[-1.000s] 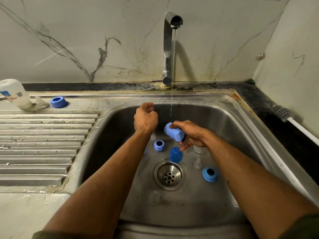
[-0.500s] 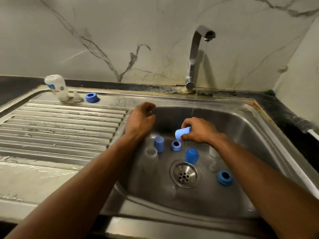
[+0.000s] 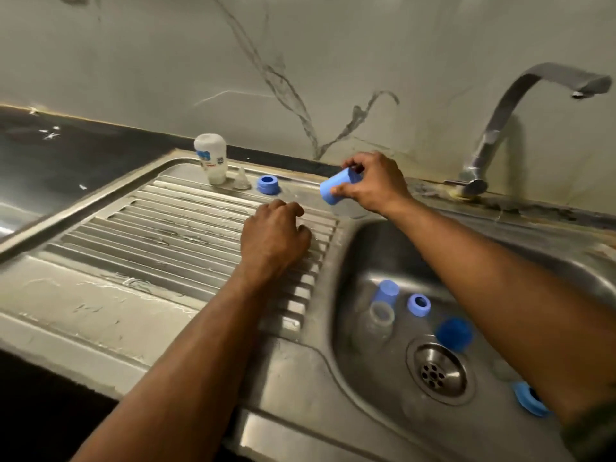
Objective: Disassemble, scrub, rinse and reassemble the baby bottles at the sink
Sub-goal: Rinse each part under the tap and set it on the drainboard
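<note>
Gripping a blue cap [image 3: 337, 187] in our right hand [image 3: 373, 185], we hold it tilted above the drainboard [image 3: 173, 228], near a blue ring [image 3: 267, 184] and upturned bottle [image 3: 211, 158]. Our left hand [image 3: 274, 238] rests loosely curled on the ridges, holding nothing.

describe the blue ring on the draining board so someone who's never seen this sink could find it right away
Start at the ribbed steel draining board left of the sink basin, and look along its back edge by the wall. An upturned white bottle stands there, then a clear teat, then the blue ring. It is the only blue piece resting on the board; the other loose blue parts lie in the basin, and the right hand holds a blue cap.
</note>
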